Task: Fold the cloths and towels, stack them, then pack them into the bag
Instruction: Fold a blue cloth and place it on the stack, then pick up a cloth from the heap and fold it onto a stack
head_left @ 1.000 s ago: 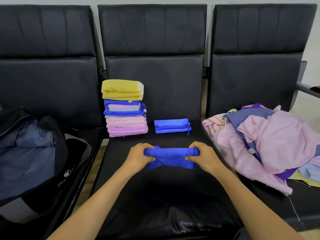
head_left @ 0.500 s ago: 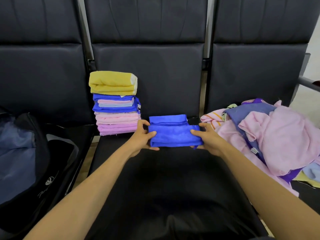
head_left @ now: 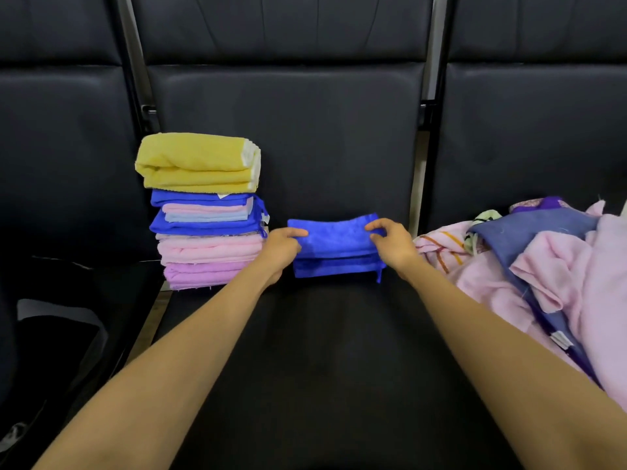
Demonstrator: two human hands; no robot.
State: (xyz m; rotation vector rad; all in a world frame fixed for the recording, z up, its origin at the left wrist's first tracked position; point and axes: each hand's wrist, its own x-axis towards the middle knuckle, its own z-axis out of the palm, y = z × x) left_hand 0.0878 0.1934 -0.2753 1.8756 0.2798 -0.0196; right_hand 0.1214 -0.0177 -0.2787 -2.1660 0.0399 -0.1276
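- Two hands: left hand (head_left: 281,246) and right hand (head_left: 391,243) each pinch one end of folded blue cloth (head_left: 336,238), atop second blue cloth (head_left: 336,268).
- Beside left hand, folded stack (head_left: 207,215); beside right hand, loose pile (head_left: 549,266).

Soft, even indoor light falls from above. The black seats (head_left: 322,334) carry a dull sheen with no glare, and shadows are faint. The lower left corner is dim. The wide lens bows the seat backs (head_left: 285,130) toward the picture's edges, and detail is slightly soft.
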